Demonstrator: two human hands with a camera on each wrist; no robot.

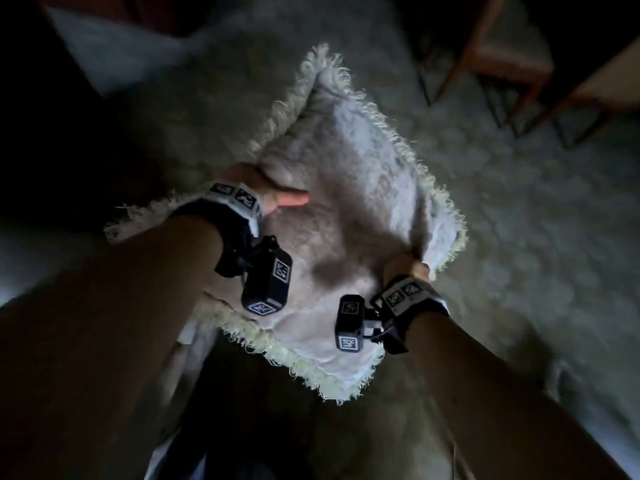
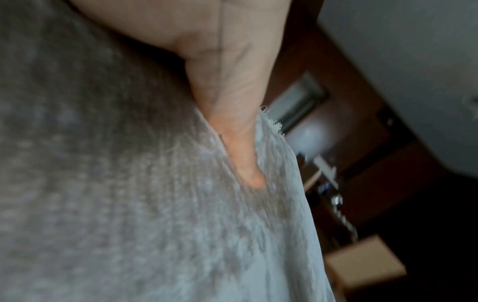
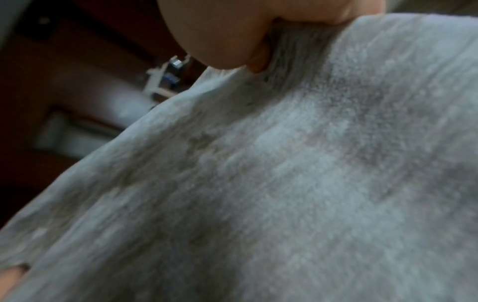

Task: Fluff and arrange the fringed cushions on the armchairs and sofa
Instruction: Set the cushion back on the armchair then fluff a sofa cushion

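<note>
A pale cushion (image 1: 349, 209) with a shaggy cream fringe hangs in the air in front of me, turned like a diamond. My left hand (image 1: 266, 188) grips its left edge, thumb lying across the front face and the fingers hidden behind. In the left wrist view the thumb (image 2: 240, 147) presses into the cushion (image 2: 129, 183) fabric. My right hand (image 1: 407, 268) pinches a bunch of fabric near the right corner. The right wrist view shows that hand (image 3: 232, 40) curled on a fold of the cushion (image 3: 284, 173).
A light shaggy rug (image 1: 519, 237) covers the floor below. Wooden chair legs and a seat frame (image 1: 502, 60) stand at the upper right. A pale upholstered piece (image 1: 104, 53) lies at the upper left. The room is dim.
</note>
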